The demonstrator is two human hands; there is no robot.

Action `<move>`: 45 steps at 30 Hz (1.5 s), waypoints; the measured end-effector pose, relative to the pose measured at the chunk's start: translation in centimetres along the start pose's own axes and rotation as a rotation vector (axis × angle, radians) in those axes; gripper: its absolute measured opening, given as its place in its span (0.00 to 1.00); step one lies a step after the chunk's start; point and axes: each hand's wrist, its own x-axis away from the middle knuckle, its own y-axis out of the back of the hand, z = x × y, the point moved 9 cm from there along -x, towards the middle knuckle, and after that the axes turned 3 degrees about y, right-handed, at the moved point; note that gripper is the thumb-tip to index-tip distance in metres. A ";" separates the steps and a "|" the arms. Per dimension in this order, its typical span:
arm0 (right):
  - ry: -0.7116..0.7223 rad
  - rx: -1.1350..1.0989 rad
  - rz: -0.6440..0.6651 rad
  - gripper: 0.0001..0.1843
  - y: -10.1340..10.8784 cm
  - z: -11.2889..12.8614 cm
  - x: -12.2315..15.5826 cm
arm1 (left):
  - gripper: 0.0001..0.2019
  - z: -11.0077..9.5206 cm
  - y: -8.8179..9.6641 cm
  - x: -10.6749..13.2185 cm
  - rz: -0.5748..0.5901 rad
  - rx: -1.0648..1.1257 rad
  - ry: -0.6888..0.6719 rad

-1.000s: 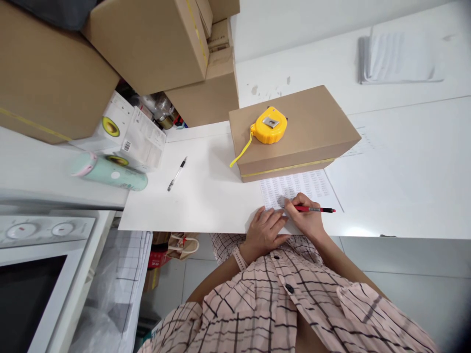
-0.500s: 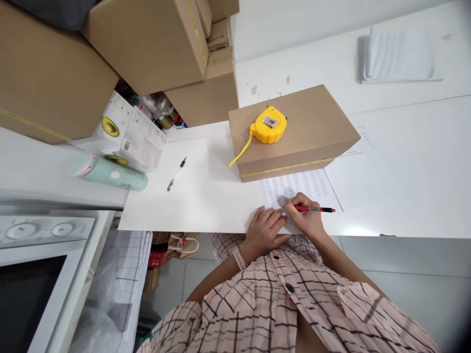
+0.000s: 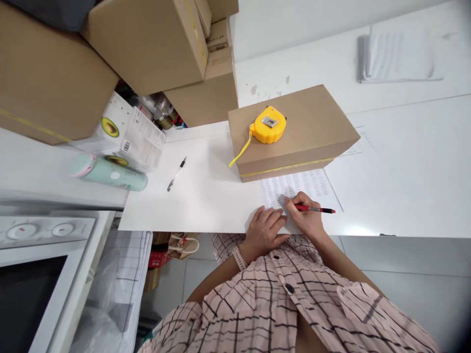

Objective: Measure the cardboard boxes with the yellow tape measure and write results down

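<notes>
Indoors, white table, paper sheet, stacked cartons, tiled floor

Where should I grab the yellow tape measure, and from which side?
Probably by the rounded body of the tape measure, pinched across its opposite edges from above. It lies on top of the box, metal clip facing up; the strap looks thin and loose, so likely a poorer hold.

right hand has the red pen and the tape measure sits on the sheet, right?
Not quite: the tape measure sits on the box, not the sheet, as the head view shows. The right hand does have the red pen.
</notes>
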 end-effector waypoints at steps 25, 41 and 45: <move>0.002 -0.003 -0.021 0.19 0.2 0.0 0.0 | 0.27 0.1 -0.3 0.0 0.037 -0.010 0.010; 0.028 0.005 -0.401 0.15 6.8 -1.8 0.3 | 0.26 0.1 -0.2 0.0 0.056 0.020 0.024; 0.242 0.313 -0.321 0.11 9.4 -2.7 -1.5 | 0.23 0.5 2.0 -1.1 -0.040 0.172 0.105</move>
